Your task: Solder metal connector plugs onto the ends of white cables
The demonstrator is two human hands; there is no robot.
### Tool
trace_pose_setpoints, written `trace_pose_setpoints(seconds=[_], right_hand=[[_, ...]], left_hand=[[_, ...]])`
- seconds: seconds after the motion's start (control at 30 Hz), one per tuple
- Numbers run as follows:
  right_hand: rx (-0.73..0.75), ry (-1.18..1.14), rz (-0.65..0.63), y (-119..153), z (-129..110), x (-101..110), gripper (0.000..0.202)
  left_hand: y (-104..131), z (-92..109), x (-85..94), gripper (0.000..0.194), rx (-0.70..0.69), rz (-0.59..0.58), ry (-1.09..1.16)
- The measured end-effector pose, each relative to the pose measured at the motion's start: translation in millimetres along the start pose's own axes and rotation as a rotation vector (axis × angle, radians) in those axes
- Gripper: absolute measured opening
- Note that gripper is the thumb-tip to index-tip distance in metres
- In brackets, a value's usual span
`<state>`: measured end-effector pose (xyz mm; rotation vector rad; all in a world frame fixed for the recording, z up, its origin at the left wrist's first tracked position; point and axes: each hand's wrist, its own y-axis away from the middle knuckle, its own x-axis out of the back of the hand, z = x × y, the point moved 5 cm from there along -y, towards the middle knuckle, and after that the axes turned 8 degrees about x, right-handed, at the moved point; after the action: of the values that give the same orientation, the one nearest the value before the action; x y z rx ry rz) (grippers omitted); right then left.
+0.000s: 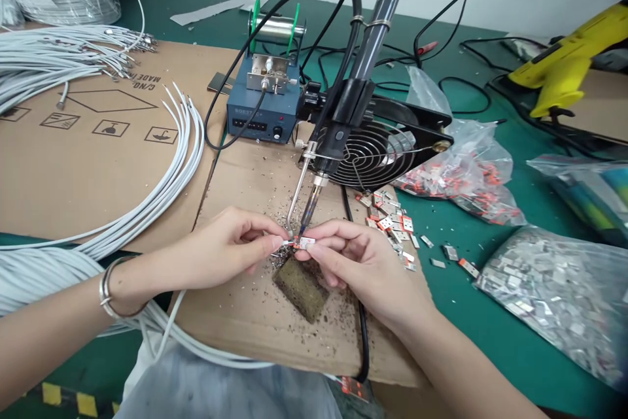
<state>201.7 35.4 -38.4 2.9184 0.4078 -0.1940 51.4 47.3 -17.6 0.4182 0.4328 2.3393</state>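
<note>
Between thumb and fingers, my right hand [350,252] pinches a small USB connector [307,243] with a metal shell and an orange part. My left hand [245,241] is closed on the thin end of a white cable, meeting the connector's left end. Right above that joint is the tip of a soldering iron [310,206], held point-down in a stand. Beside the iron a thin metal feed tube [297,193] ends near the same spot. Below my fingertips lies a brown sponge block [300,289] among dark solder specks.
Behind stands a blue solder feeder [260,115] with a solder spool [273,28], next to a black fan [373,151]. Loose connectors [392,219] and bags of metal shells [554,295] lie right. White cables [161,203] curve across the left cardboard. A yellow tool [564,59] stands far right.
</note>
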Motion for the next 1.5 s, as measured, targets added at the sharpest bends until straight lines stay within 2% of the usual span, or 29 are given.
trace_pose_setpoints(seconds=[0.6,0.9,1.5], right_hand=[[-0.003,-0.008,0.027,0.7,-0.8,0.5,0.022],[-0.003,0.025,0.028,1.2,-0.4,-0.5,0.02],[-0.003,0.046,0.024,-0.8,0.0,-0.5,0.015]], left_hand=[[-1.4,1.4,-0.1,0.027,0.041,-0.007,0.023],[-1.7,1.2,1.5,0.022,0.12,0.028,0.019],[-5.6,-4.4,2.6,0.034,0.057,0.015,-0.097]])
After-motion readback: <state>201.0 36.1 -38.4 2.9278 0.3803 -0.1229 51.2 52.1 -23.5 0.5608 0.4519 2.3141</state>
